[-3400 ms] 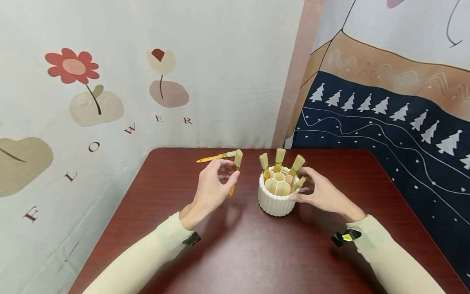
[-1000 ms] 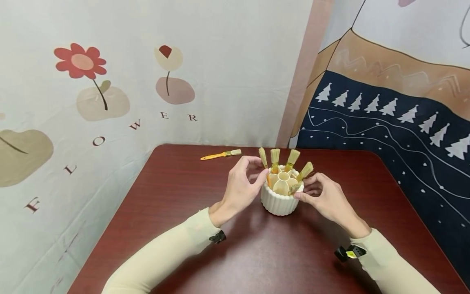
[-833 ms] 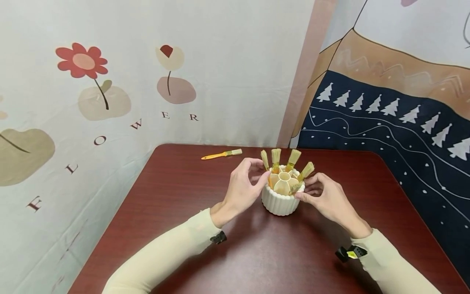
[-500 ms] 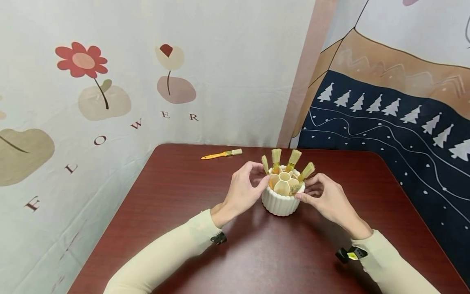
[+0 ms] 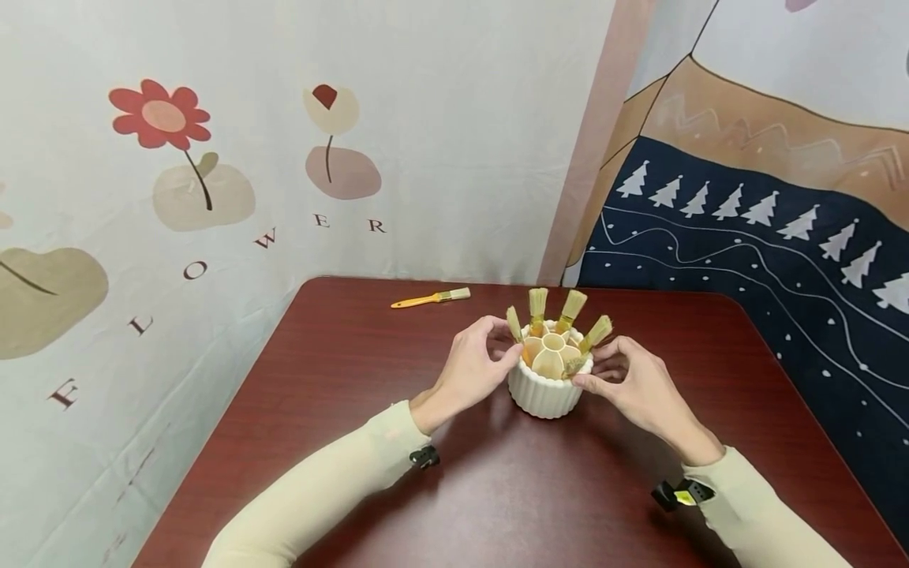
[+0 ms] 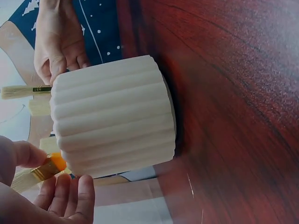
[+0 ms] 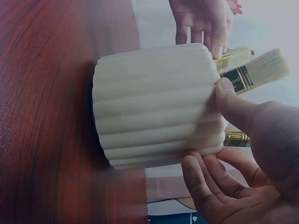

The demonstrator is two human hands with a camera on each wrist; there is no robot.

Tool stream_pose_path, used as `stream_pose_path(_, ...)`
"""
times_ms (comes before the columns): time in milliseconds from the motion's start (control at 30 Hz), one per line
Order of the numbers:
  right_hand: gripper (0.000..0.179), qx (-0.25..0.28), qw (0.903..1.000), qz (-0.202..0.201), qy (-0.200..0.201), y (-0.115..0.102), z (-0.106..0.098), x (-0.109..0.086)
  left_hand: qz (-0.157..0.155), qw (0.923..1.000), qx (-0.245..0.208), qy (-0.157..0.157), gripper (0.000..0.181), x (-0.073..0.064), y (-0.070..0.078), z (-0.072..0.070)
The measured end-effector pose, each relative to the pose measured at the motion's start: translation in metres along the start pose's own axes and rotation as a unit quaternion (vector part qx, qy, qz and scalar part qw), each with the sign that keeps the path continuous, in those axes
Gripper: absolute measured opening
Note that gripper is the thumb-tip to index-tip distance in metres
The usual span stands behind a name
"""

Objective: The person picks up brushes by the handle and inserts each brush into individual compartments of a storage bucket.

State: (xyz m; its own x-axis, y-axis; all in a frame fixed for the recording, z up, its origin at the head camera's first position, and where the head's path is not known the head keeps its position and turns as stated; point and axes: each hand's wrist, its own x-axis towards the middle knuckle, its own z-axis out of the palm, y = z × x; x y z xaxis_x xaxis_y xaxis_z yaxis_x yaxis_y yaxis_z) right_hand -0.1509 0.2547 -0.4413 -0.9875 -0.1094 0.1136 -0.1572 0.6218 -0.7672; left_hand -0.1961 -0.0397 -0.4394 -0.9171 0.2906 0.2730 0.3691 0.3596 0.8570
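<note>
A white ribbed round holder (image 5: 544,394) with petal-shaped cream compartments stands on the table, and several paintbrushes lean in it, bristles up. At its left side my left hand (image 5: 479,364) pinches a paintbrush (image 6: 45,169) by the metal band between thumb and fingers; in the left wrist view its orange handle runs down behind the rim. My right hand (image 5: 641,388) grips the holder's right side, thumb on the near rim and fingers behind, as the right wrist view shows. A brush (image 7: 261,72) stands by that thumb. The handles inside are mostly hidden.
Another paintbrush (image 5: 431,298) with a yellow handle lies flat near the back edge of the dark red table (image 5: 497,489). Printed cloth (image 5: 454,142) hangs directly behind the table and along its right side.
My left hand has brought its paintbrush rightward to the holder and lowered it into a left compartment. The holder has turned a little, its brushes shifting round. My right hand stays on it.
</note>
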Motion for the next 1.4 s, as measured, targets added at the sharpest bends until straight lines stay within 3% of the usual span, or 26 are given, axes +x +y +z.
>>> stream_pose_path(500,0.053,-0.008,0.9999,0.002,0.005,0.001,0.001,0.000,0.008,0.9988,0.039,-0.030,0.031,0.003,-0.005,-0.005)
stream_pose_path(933,0.055,-0.006,0.9999,0.005,0.009,0.000,0.002,-0.002,0.010,0.9954,0.093,-0.020,0.037,0.007,-0.029,-0.023)
stream_pose_path(1200,0.054,-0.014,0.9998,0.011,0.007,-0.001,0.002,-0.004,-0.035,0.9843,0.171,-0.025,0.048,0.014,-0.054,-0.037)
stream_pose_path(1400,0.055,-0.011,0.9999,0.007,0.011,-0.004,0.004,-0.005,-0.077,0.9712,0.222,-0.038,0.055,0.024,-0.070,-0.049)
